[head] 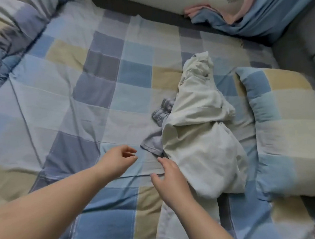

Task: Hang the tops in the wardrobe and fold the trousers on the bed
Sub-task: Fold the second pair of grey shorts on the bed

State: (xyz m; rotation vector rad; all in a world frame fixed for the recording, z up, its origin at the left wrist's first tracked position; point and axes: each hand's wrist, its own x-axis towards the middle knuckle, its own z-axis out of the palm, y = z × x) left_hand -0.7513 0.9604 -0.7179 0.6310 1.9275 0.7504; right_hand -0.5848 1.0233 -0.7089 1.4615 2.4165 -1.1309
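Observation:
A crumpled pale cream garment point(201, 134) lies in a heap on the checked bed sheet point(98, 90), right of the middle. Under its left side a grey-blue garment point(155, 145) pokes out, with a gathered waistband point(162, 110) showing higher up. My left hand point(118, 161) hovers just left of the grey-blue cloth, fingers loosely curled, holding nothing. My right hand point(172, 180) lies with relaxed fingers at the lower left edge of the cream heap, touching or almost touching it. No wardrobe is in sight.
A checked pillow point(285, 132) sits right of the heap. A rolled checked duvet point(1, 43) lies along the far left. Blue and pink bedding point(248, 12) is piled at the back right against a dark bed frame point(294, 46).

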